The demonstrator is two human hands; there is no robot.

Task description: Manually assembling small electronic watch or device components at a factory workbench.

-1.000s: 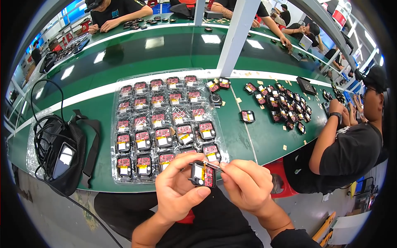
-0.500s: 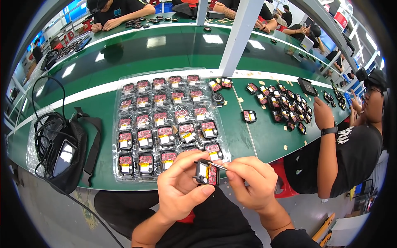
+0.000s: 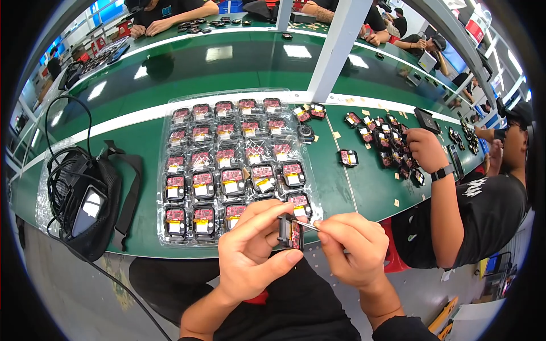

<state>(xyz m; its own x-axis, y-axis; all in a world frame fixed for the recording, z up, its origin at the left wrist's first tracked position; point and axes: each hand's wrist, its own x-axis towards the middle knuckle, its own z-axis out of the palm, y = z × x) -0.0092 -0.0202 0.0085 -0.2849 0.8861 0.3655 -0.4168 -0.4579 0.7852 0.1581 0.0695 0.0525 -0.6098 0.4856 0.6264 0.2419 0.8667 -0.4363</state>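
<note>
My left hand (image 3: pixel 247 258) grips a small black square device housing (image 3: pixel 282 232) by its edges, just in front of the tray. The housing is turned edge-on, so only a strip of its red circuit board shows. In my right hand (image 3: pixel 357 250), a thin metal tool like tweezers (image 3: pixel 307 225) is pinched, its tip at the housing's upper edge. What the tip touches is too small to make out. Behind my hands lies a clear plastic tray (image 3: pixel 310 184) with rows of similar housings, showing red boards, white blocks and yellow strips.
On the right lies a heap of similar housings (image 3: pixel 387 139), with a co-worker's hand (image 3: pixel 424 149) over it. A single housing (image 3: pixel 348 158) sits nearer. At left are a black bag (image 3: pixel 85 221) and cables. A grey post (image 3: pixel 333 54) rises behind the tray.
The housing in my left hand has turned from showing its board to nearly edge-on. The tool stays at its upper edge. The co-worker's hand has moved left onto the heap.
</note>
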